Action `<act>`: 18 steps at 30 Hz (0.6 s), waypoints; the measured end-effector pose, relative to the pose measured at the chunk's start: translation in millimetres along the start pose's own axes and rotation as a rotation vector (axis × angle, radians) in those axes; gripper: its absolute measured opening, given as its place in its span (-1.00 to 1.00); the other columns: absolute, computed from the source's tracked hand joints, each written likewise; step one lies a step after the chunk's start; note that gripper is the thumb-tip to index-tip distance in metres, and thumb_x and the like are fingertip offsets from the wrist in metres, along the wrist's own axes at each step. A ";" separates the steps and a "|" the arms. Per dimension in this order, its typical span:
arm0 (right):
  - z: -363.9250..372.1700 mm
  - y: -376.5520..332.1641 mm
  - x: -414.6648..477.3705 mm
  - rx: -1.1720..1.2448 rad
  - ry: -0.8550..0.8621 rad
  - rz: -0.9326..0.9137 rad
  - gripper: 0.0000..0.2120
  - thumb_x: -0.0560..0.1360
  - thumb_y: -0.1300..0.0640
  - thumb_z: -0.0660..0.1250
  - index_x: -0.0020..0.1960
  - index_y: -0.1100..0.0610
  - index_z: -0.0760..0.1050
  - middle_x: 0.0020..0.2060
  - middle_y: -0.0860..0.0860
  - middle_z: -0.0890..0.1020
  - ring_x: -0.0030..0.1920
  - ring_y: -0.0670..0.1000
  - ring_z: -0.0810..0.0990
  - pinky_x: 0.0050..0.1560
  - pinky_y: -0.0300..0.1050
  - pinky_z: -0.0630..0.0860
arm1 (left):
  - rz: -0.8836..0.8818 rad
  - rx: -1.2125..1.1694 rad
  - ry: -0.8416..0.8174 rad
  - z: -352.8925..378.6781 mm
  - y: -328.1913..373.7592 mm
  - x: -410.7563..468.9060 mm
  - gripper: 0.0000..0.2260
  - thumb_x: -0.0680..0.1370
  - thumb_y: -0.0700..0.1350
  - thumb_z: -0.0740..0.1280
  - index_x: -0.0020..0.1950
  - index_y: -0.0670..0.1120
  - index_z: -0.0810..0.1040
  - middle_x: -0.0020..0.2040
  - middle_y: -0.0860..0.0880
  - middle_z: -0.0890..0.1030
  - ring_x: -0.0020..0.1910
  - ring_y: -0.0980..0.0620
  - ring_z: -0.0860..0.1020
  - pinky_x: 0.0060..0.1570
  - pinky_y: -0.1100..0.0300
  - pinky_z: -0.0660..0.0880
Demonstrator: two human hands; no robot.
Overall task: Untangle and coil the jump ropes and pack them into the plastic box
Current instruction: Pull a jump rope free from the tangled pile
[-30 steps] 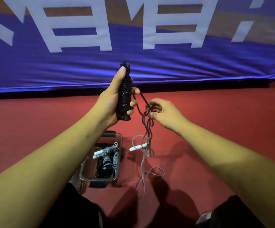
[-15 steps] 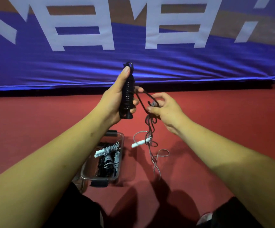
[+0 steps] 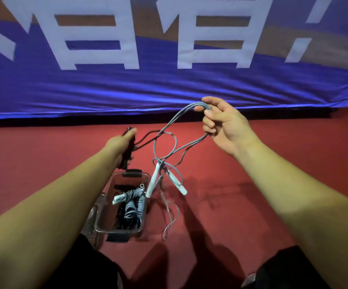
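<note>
Gripping a black jump rope (image 3: pixel 126 161) in tightly wrapped left hand (image 3: pixel 120 143) fingers, just above the plastic box (image 3: pixel 104 203). Holding grey-blue jump rope (image 3: pixel 186 109) loops in curled right hand (image 3: pixel 227 126) fingers, raised high, white handles (image 3: pixel 153 182) dangling tangled between. Inside the box on the red floor (image 3: pixel 210 205), coiled ropes (image 3: pixel 130 198).

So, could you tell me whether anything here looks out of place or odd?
Yes. The pale rope in the right hand is snarled with the black rope gripped by the left hand, and its white handles dangle loose beside the plastic box, unlike the coils inside.
</note>
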State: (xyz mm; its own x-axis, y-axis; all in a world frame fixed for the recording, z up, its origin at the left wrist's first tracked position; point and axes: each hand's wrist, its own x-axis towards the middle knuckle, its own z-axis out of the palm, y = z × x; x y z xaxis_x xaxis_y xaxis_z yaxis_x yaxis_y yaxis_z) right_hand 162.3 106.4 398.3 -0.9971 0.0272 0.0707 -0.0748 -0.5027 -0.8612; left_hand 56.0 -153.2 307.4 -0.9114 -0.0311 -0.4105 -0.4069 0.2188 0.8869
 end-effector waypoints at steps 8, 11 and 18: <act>-13.1 -33.4 1.7 0.113 0.033 -0.140 -0.68 0.53 0.45 0.06 0.05 0.12 0.45 -0.18 0.08 0.65 -0.52 -0.12 0.32 -0.52 -0.33 0.18 | -0.042 0.726 0.104 -34.8 -35.9 10.2 -0.47 0.48 0.30 0.35 -0.01 -0.20 0.59 -0.37 -0.17 0.57 -0.50 -0.08 0.51 -0.45 0.22 0.43; -23.0 -26.7 -0.7 -0.105 0.118 -0.071 -0.68 0.51 0.47 0.06 0.01 0.16 0.48 -0.25 0.10 0.61 -0.54 -0.10 0.31 -0.54 -0.31 0.15 | -0.034 0.755 0.151 -45.1 -34.6 6.9 -0.49 0.47 0.30 0.36 0.01 -0.17 0.59 -0.36 -0.16 0.59 -0.48 -0.08 0.52 -0.46 0.23 0.42; -56.5 6.1 -4.1 -1.168 0.001 0.325 -0.87 0.52 0.26 0.22 -0.13 0.21 0.53 -0.44 0.12 0.42 -0.57 -0.01 0.29 -0.52 -0.26 0.26 | 0.428 0.347 0.101 2.4 37.4 -40.5 -0.58 0.45 0.30 0.37 -0.06 -0.06 0.51 -0.39 -0.11 0.54 -0.59 -0.03 0.43 -0.60 0.20 0.34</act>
State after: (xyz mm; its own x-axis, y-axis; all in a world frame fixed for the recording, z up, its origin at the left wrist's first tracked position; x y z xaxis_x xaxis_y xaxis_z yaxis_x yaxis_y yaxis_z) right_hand 165.3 152.1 364.3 -0.9714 0.0460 -0.2331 0.2139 0.5962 -0.7738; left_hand 77.8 -141.4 356.7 -0.9991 0.0417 0.0085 0.0297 0.5398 0.8413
